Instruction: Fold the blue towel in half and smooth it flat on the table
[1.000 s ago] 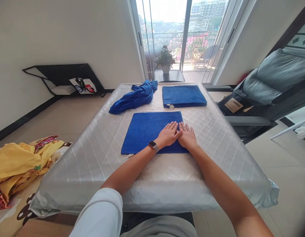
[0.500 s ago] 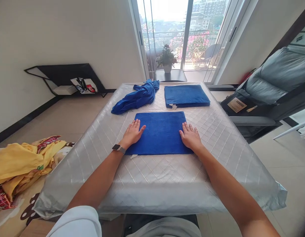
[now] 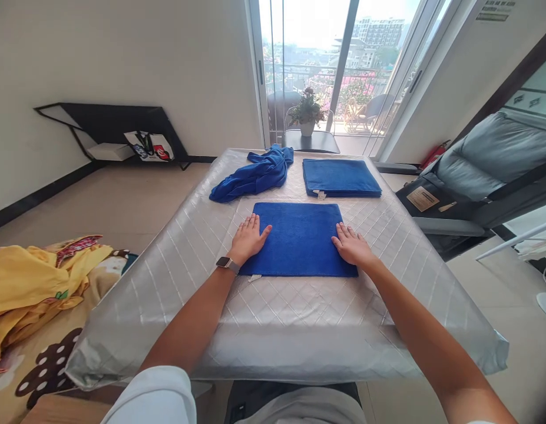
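Note:
A blue cloth [image 3: 301, 241], folded into a flat rectangle with a small white tag at its near left edge, lies in front of me. On its left edge rests my left hand [image 3: 250, 238], open and flat, with a watch on the wrist. My right hand [image 3: 353, 244] lies open on the cloth's right edge, fingers spread. Behind it to the right is a neat stack of folded blue cloths [image 3: 342, 176]. A crumpled blue cloth [image 3: 255, 175] sits at the far left of the table.
A silver quilted cover [image 3: 294, 341] drapes over the table. Yellow fabric [image 3: 29, 277] lies in a heap at the left. To the right stands a grey reclining chair [image 3: 471, 159]; a potted plant [image 3: 307, 112] stands beyond the table's far edge.
The view has tilted slightly, shifting the table's contents a little to the right in the picture. Both hands remain flat on the folded cloth's sides.

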A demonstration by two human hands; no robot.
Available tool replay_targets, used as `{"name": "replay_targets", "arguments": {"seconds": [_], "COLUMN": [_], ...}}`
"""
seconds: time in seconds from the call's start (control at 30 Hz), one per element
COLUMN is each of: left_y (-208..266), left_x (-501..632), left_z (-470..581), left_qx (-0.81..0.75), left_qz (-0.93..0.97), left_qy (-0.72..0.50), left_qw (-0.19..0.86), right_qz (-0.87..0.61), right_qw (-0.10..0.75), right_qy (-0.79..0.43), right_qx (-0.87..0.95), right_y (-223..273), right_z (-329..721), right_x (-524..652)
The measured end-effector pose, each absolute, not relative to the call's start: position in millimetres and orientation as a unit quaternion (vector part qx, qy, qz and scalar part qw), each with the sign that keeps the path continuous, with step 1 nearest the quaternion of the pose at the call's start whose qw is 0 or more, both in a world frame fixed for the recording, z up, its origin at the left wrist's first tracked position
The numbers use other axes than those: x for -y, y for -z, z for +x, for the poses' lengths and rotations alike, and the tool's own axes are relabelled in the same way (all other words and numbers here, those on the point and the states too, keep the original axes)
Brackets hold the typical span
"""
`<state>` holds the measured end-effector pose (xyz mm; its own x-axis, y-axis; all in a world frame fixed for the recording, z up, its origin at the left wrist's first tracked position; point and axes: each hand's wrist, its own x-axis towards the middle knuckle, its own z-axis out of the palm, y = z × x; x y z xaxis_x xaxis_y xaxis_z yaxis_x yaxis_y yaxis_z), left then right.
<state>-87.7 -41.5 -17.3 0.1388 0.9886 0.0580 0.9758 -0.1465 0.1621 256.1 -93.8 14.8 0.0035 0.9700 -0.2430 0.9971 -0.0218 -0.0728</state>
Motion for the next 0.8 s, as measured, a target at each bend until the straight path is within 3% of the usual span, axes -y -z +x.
{"name": "replay_targets", "arguments": {"seconds": [0.1,0.27,0.8], "left_y": [16,15,15], "left_x": [42,42,45], "left_z": [-87,-86,-91], "left_qx": [-0.648,-0.646,-0.642], "left_qz": [0.756,0.757,0.765], "left_qy": [-0.079,-0.084,-0.050], "left_qw": [0.049,0.049,0.011], "right_qz": [0.705,0.715,0.725], "right_qw": [0.070,0.016,-0.055], "right_qy": [0.106,0.069,0.062], "right_qx": [-0.698,-0.696,-0.684], "right_y": [-26,-34,4], "right_z": [256,247,252], "right_x": [84,47,2]}}
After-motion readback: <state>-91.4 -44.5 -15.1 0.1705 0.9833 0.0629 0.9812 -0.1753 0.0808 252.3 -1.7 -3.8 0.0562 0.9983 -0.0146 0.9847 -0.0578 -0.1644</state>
